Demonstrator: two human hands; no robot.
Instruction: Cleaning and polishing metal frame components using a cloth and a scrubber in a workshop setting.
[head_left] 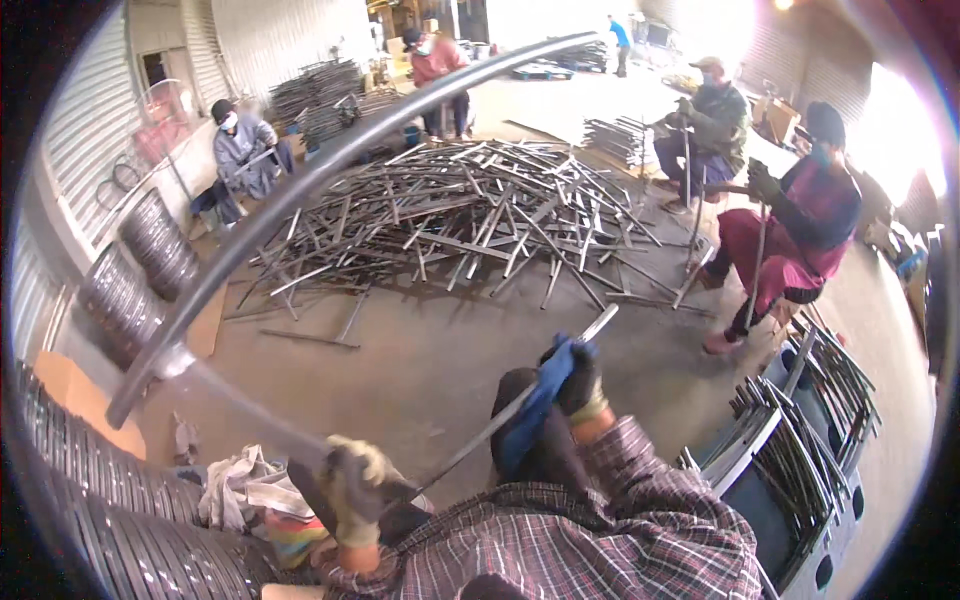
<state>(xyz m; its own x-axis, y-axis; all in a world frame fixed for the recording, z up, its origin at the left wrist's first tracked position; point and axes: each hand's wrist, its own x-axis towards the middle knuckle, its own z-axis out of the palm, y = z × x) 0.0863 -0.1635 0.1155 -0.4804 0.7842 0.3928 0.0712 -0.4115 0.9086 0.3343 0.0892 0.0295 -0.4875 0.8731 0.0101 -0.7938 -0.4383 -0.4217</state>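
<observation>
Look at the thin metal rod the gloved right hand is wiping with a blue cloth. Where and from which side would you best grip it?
Grip the thin metal rod on its bare middle stretch, between the left hand and the right hand with its blue cloth. Come from above, fingers wrapping across it: it is slim and slants up to the right, so a wrap grip probably holds best.

You have two gloved hands, left hand (352,487) and right hand (578,383), and two bars: one thin metal rod (500,418) and one long curved tube (300,190). Five other people work around one big heap of metal strips (470,215).
</observation>
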